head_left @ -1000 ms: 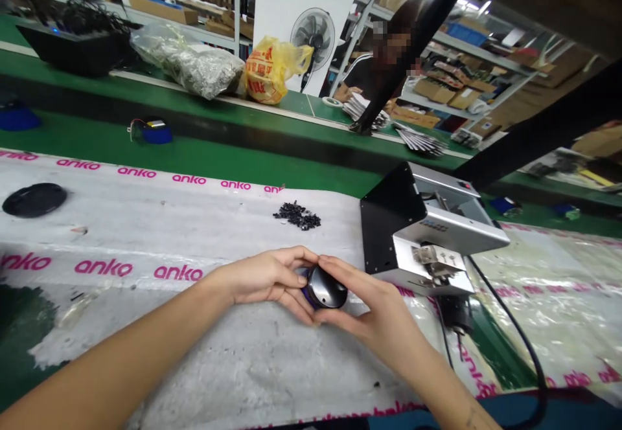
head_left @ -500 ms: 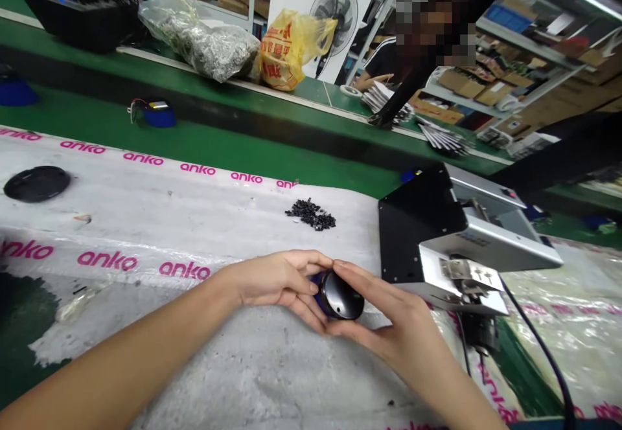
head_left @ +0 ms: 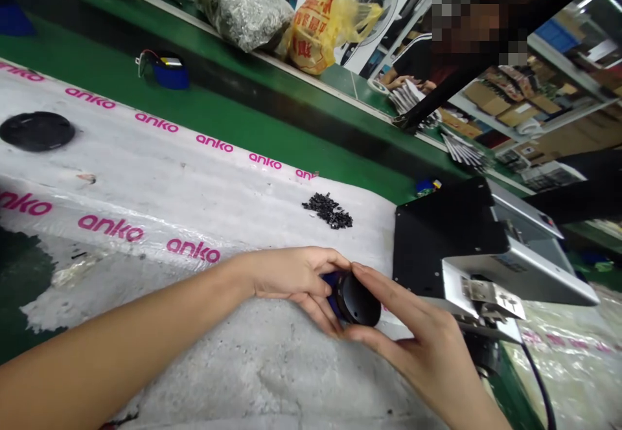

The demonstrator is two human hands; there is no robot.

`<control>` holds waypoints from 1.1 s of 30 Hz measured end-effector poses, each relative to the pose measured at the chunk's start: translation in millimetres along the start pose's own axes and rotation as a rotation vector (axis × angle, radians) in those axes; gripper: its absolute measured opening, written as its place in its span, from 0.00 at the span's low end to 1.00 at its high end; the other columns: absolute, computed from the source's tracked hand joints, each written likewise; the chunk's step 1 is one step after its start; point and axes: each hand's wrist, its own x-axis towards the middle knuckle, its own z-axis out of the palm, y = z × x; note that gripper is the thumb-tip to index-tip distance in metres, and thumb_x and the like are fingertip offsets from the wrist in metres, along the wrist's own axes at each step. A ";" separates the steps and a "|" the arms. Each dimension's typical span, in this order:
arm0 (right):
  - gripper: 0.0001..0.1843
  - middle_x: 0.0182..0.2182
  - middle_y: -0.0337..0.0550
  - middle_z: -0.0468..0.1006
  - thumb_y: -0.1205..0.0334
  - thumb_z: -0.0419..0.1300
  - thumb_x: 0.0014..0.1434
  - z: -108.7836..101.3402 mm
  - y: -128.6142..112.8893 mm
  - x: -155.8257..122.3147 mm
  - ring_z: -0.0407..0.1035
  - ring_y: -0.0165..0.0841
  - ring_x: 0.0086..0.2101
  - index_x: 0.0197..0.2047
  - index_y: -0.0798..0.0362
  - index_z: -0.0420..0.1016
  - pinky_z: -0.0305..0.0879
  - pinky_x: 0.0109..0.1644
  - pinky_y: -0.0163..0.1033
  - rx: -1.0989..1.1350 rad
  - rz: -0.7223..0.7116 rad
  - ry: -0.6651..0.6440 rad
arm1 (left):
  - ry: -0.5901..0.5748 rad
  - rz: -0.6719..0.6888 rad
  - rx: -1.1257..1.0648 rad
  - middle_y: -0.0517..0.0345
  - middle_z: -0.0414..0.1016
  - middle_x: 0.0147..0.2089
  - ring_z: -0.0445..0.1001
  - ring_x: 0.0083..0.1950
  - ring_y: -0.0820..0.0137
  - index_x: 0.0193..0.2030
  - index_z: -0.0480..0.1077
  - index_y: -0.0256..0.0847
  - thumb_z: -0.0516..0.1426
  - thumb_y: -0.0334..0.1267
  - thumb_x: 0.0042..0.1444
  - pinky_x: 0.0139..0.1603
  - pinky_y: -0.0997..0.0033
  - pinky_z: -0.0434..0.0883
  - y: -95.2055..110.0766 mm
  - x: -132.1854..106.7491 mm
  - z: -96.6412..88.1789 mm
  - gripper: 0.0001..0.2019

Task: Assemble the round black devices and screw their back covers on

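Between both hands is a small round device with a blue body and a glossy black disc-shaped cap (head_left: 360, 300). The cap faces right and toward me, with a small hole near its lower edge. My left hand (head_left: 294, 278) is closed round the blue side with thumb and fingers. My right hand (head_left: 422, 333) grips the black cap's rim, its index finger on top and its thumb below. Fingers hide most of the blue body. Just beyond the hands, a pile of tiny black parts (head_left: 328, 211) lies on the white anko-printed sheet (head_left: 233, 200).
A black and silver machine (head_left: 437, 248) stands right of my hands, its cable (head_left: 539, 372) running down. A black round cover (head_left: 36, 132) lies far left. Behind are a blue part with wires (head_left: 172, 75), a yellow bag (head_left: 313, 28) and a person's hands (head_left: 401, 82).
The view has tilted and shifted, so the hands and device appear slightly farther right in the picture. Both hands keep the same hold on the device.
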 end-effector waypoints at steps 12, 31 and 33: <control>0.29 0.56 0.50 0.75 0.56 0.64 0.60 7.5 0.4 -12.0 0.74 0.47 0.51 0.64 0.48 0.66 0.77 0.52 0.48 -0.071 0.008 0.052 | 0.031 -0.012 0.004 0.52 0.72 0.48 0.80 0.35 0.70 0.53 0.65 0.41 0.54 0.23 0.57 0.45 0.57 0.75 -0.3 0.8 0.4 0.18; 0.28 0.51 0.52 0.79 0.51 0.66 0.58 4.0 -11.1 -5.0 0.78 0.45 0.46 0.58 0.53 0.71 0.78 0.50 0.45 -0.146 0.054 0.063 | 0.038 -0.002 0.043 0.53 0.69 0.51 0.80 0.35 0.72 0.51 0.66 0.40 0.50 0.20 0.58 0.45 0.60 0.76 -0.1 0.9 0.2 0.18; 0.28 0.52 0.52 0.78 0.53 0.66 0.58 3.7 -11.7 -5.1 0.77 0.44 0.47 0.59 0.54 0.71 0.77 0.51 0.44 -0.148 0.040 0.050 | 0.043 0.002 0.043 0.54 0.70 0.50 0.80 0.35 0.72 0.51 0.66 0.40 0.50 0.20 0.57 0.45 0.60 0.76 -1.8 1.6 -0.3 0.18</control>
